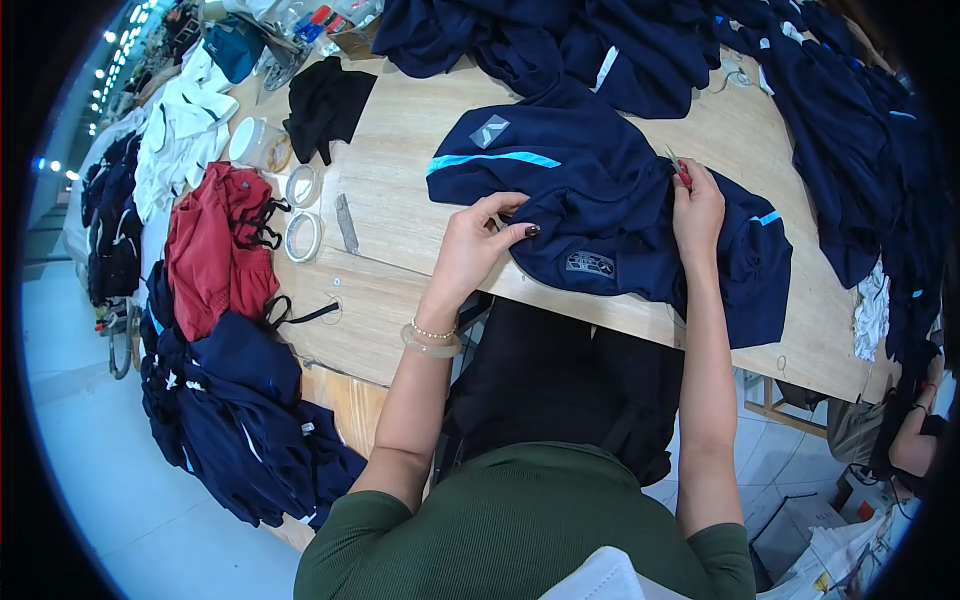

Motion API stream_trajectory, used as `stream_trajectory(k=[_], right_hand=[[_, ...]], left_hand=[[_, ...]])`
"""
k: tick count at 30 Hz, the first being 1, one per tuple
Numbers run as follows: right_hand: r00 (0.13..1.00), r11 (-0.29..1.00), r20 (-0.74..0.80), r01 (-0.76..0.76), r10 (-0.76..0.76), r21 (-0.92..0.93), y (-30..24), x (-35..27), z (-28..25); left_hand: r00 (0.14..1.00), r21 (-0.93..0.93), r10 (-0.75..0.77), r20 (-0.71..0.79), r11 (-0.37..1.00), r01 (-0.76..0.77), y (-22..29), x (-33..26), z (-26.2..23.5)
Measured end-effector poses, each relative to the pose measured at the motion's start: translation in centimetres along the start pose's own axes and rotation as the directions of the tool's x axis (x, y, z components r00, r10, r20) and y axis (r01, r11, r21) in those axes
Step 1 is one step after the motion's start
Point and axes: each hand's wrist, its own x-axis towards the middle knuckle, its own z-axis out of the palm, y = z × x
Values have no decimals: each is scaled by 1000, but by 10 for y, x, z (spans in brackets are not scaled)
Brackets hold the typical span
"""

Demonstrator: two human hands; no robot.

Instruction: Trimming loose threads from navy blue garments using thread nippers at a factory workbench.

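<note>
So the soft navy jersey (610, 190) lies crumpled lengthwise across the plywood bench (400, 200); left hand (478, 243) pinches fabric, right hand (697, 208) grip clenched on red snips (683, 174).

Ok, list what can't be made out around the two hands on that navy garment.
Head view only:
- Red-handled tool: the right hand covers most of it, so its kind is unclear.
- Navy garment: bunched folds hide its shape; the badge is too small.
- Left hand: fingertips curl into the cloth, grip unclear.
- Wooden table: far edge buried under dark clothes.

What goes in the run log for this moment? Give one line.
left hand: pinches navy garment | right hand: holds red snips at garment | wooden table
</note>
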Motion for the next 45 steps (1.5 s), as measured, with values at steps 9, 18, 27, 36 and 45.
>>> stream_trajectory(k=[9,18,27,36,45], right_hand=[[975,922,-71,-176,212,346,-24,-5,-17],[814,242,520,-576,258,781,-87,-61,-45],[609,201,786,-787,103,583,-104,-86,-23],[504,280,858,-842,103,461,-97,-84,-15],[495,308,863,-840,97,447,-98,-77,-8]], left_hand=[[965,178,196,-177,970,-164,3,-10,5],[886,137,178,-429,982,-131,19,-25,22],[931,-29,-54,-362,998,47,45,-53,38],[925,164,121,-361,984,-65,37,-53,37],[929,187,122,-349,981,-59,38,-53,35]])
